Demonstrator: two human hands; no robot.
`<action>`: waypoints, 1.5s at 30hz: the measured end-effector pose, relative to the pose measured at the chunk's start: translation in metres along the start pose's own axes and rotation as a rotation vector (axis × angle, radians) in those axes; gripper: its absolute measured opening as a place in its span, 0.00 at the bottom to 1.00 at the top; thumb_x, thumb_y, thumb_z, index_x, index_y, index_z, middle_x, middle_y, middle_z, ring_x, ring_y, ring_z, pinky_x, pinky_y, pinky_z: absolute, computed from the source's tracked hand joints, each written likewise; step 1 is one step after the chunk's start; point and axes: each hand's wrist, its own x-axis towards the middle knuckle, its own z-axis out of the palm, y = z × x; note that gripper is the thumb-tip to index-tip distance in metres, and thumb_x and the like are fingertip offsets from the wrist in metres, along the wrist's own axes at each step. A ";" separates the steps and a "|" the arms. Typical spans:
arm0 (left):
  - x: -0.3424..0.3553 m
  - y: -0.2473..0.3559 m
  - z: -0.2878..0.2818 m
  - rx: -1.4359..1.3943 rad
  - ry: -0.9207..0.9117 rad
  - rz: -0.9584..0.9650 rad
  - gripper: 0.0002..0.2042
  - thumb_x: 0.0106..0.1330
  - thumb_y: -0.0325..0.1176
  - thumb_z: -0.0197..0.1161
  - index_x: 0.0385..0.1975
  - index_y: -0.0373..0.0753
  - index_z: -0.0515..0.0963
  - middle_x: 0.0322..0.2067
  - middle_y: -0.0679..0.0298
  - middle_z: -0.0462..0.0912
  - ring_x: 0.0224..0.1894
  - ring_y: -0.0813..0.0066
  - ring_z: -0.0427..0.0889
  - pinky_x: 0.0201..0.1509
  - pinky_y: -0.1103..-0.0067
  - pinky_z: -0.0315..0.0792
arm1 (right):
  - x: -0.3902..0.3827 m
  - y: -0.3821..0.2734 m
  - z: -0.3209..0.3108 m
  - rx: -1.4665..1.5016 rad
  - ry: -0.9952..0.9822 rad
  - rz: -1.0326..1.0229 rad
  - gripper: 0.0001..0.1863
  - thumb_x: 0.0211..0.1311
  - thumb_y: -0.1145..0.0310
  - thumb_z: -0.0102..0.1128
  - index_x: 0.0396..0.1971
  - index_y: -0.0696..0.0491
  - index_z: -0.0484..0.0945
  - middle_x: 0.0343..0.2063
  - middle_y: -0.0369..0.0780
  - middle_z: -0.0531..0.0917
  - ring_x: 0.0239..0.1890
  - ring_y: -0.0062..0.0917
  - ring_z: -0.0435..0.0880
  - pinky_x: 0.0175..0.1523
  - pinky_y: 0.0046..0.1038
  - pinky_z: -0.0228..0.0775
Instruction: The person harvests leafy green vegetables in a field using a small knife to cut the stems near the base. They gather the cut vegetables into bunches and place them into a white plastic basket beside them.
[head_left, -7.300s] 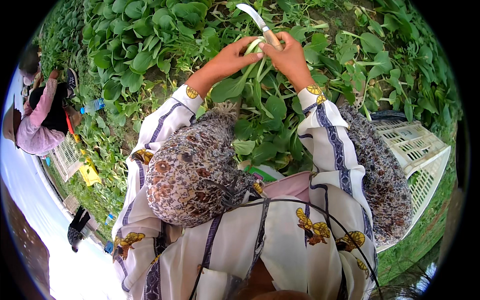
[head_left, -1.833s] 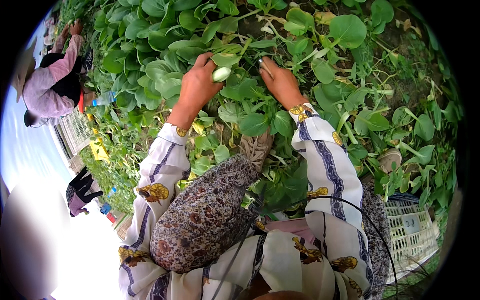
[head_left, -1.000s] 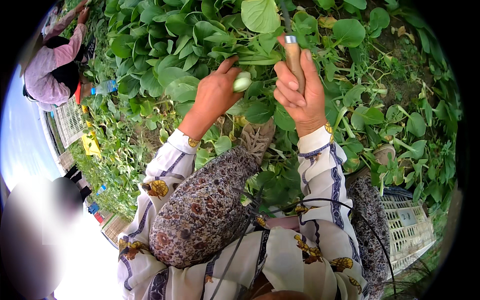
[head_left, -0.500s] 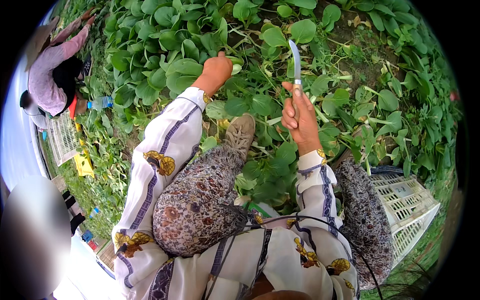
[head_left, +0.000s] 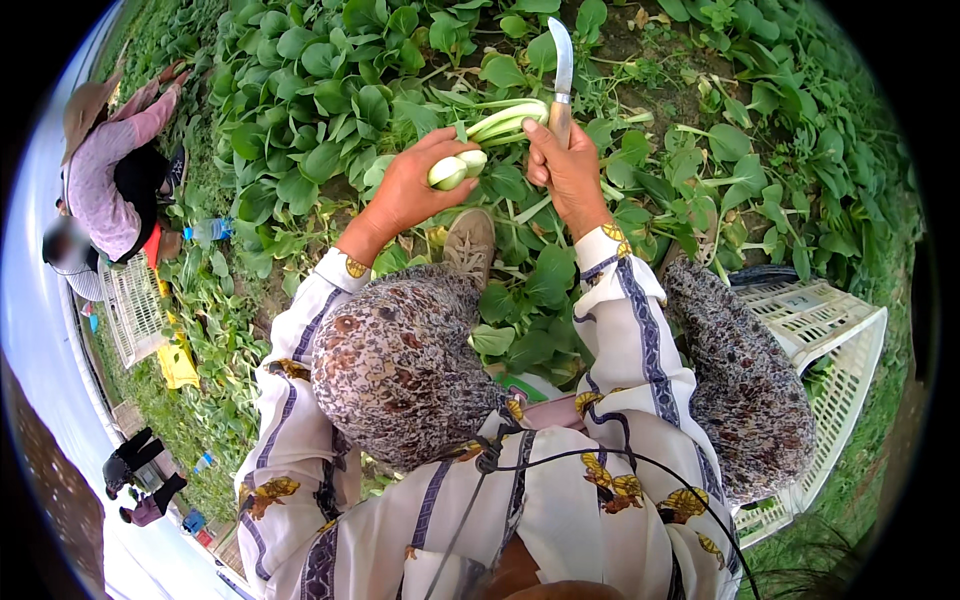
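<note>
My left hand [head_left: 402,188] is closed around bok choy [head_left: 447,174], with two rounded pale bases showing beside the fingers. From that hand, pale green leaf stalks [head_left: 508,121] bend across toward my right hand [head_left: 572,178]. A knife [head_left: 563,72] with a curved blade and a wooden handle is gripped in my right hand, its blade pointing up and away from me. The right thumb is at the ends of the stalks; whether it pinches them I cannot tell. Leaves of the held bok choy blend into the greenery behind.
Dense leafy plants [head_left: 320,95] grow ahead, with cut leaves [head_left: 735,180] strewn at right. A white plastic crate [head_left: 840,345] stands by my right knee. My shoe [head_left: 468,245] is among the leaves. At far left a person [head_left: 110,185] crouches near another crate [head_left: 135,310] and a bottle [head_left: 208,230].
My left hand has drawn back from the plants toward me, and the bok choy bases now show. My right hand has moved up and left with the knife, beside the stalks.
</note>
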 end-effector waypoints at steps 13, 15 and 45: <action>-0.024 0.045 -0.078 -0.583 0.254 -0.205 0.17 0.61 0.32 0.60 0.48 0.33 0.71 0.34 0.62 0.80 0.36 0.77 0.78 0.45 0.80 0.71 | -0.025 -0.107 -0.058 -0.931 0.252 -0.713 0.15 0.51 0.65 0.63 0.37 0.56 0.77 0.19 0.34 0.75 0.21 0.16 0.69 0.29 0.21 0.65; -0.021 0.058 -0.081 -0.572 0.261 -0.212 0.17 0.60 0.32 0.60 0.48 0.33 0.71 0.34 0.62 0.80 0.36 0.76 0.78 0.45 0.81 0.71 | -0.030 -0.113 -0.059 -0.969 0.177 -0.611 0.15 0.50 0.65 0.63 0.37 0.56 0.77 0.19 0.34 0.75 0.21 0.16 0.69 0.29 0.21 0.65; -0.017 0.050 -0.027 -0.699 -0.150 -0.488 0.19 0.56 0.35 0.64 0.46 0.37 0.71 0.41 0.64 0.77 0.43 0.77 0.75 0.50 0.79 0.68 | -0.072 -0.002 0.028 -0.094 -0.150 0.006 0.11 0.57 0.64 0.61 0.32 0.56 0.73 0.14 0.31 0.70 0.12 0.12 0.66 0.16 0.16 0.55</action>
